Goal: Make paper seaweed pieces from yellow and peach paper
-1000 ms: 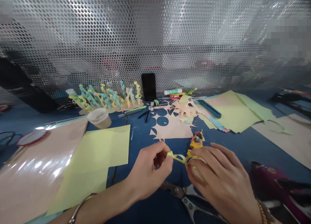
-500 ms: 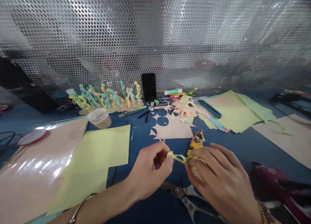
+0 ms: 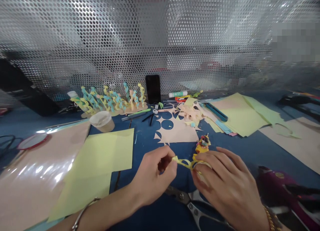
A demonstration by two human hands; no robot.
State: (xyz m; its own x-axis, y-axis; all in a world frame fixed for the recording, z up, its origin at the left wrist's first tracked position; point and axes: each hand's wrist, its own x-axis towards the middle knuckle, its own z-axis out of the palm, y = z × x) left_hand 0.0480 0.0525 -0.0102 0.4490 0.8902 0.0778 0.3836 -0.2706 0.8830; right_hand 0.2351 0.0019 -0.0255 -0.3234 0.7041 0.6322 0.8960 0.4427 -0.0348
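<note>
Between my hands stretches a thin, curled yellow paper strip (image 3: 185, 163). My left hand (image 3: 156, 176) pinches its left end between thumb and fingertips. The other end runs into the closed fingers of my right hand (image 3: 222, 182), which partly hide it. Just beyond the right fingers lies a yellow object with a multicoloured top (image 3: 203, 143); what it is I cannot make out. Under and between the hands rests a pair of metal scissors (image 3: 186, 198), with one handle partly covered by my right hand.
Peach paper with round cut-outs (image 3: 178, 132) lies ahead, beside scraps. Yellow sheets (image 3: 110, 151) are at left, near a white cup (image 3: 102, 121). Twisted paper strips (image 3: 112, 99) stand behind it. A phone (image 3: 153, 89) leans against perforated metal. A purple tool (image 3: 280, 181) lies right.
Almost nothing differs. My left hand has shifted very slightly to the left, still pinching the strip, while my right hand stays in place.
</note>
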